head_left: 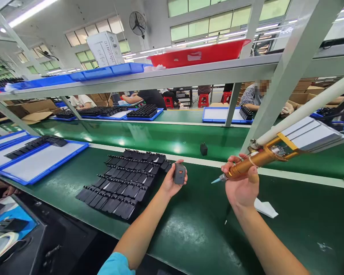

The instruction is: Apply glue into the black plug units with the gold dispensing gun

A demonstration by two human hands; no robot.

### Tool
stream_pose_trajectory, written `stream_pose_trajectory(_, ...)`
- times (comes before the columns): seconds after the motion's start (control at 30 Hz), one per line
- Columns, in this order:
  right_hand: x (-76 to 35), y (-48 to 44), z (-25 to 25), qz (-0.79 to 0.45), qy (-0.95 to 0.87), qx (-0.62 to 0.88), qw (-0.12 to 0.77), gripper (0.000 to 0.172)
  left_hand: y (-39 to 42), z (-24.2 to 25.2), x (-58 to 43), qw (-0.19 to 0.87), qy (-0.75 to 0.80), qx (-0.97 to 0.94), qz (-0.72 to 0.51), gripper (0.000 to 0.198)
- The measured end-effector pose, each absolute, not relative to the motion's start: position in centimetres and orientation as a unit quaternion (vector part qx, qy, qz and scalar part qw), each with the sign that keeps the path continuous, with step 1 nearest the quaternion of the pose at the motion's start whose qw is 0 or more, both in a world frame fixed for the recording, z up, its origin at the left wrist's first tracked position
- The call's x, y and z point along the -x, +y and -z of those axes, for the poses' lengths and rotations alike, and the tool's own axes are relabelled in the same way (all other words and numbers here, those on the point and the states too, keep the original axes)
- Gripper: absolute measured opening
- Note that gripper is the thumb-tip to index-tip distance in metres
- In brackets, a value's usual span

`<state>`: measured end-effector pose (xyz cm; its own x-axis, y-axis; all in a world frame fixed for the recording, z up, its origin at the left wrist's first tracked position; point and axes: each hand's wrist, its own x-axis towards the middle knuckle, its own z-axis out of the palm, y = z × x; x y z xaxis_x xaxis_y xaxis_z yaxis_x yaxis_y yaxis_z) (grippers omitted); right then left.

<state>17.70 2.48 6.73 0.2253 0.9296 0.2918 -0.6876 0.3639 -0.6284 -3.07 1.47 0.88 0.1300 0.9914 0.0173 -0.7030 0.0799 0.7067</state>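
My left hand [172,181] is closed around a small black charger housing [179,174], with an orange slot facing me. On the right, my right hand [242,183] grips a gold-coloured dispensing tool [248,162]. Its pale blue tapered nozzle [216,180] points left toward the charger housing, with a gap between them. A thin dark rod with a bright tip [227,214] shows below my right hand; whether the hand holds it is unclear. Rows of black charger housings [123,179] lie left of my left hand on the green bench [186,229].
Blue-rimmed trays [57,156] lie at the left, one with black parts. A lone black plug charger [203,149] sits on the green conveyor [149,133]. A white paper piece [266,208] lies beside my right wrist. A metal shelf post [286,72] rises behind the tool; co-workers sit beyond.
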Motion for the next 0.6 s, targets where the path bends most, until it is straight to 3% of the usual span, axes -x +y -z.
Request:
stream_pose_trajectory(0.17,-17.9,2.7,-6.4,-0.530,-0.336,0.181,0.757,0.041,1.4,-1.0,3.5,0.658,0.231,-0.390,-0.602,0.047)
stream_pose_trajectory(0.27,-18.1,2.8,-6.3,-0.524,-0.343,0.179,0.759,0.040,1.2,-1.6,4.2,0.578,0.318,-0.506,-0.556,0.050)
stream_pose_trajectory(0.43,-18.2,3.0,-6.3,-0.520,-0.340,0.184,0.762,0.039,-1.1,-2.2,4.5,0.181,0.582,-0.745,-0.272,0.035)
stream_pose_trajectory(0.5,-18.2,3.1,-6.3,-0.521,-0.337,0.184,0.762,0.039,-2.2,-1.6,4.8,0.034,0.619,-0.764,-0.179,0.033)
stream_pose_trajectory(0.6,-18.2,3.2,-6.2,-0.525,-0.336,0.181,0.761,0.039,-2.9,-0.3,6.4,-0.103,0.676,-0.722,-0.101,0.036)
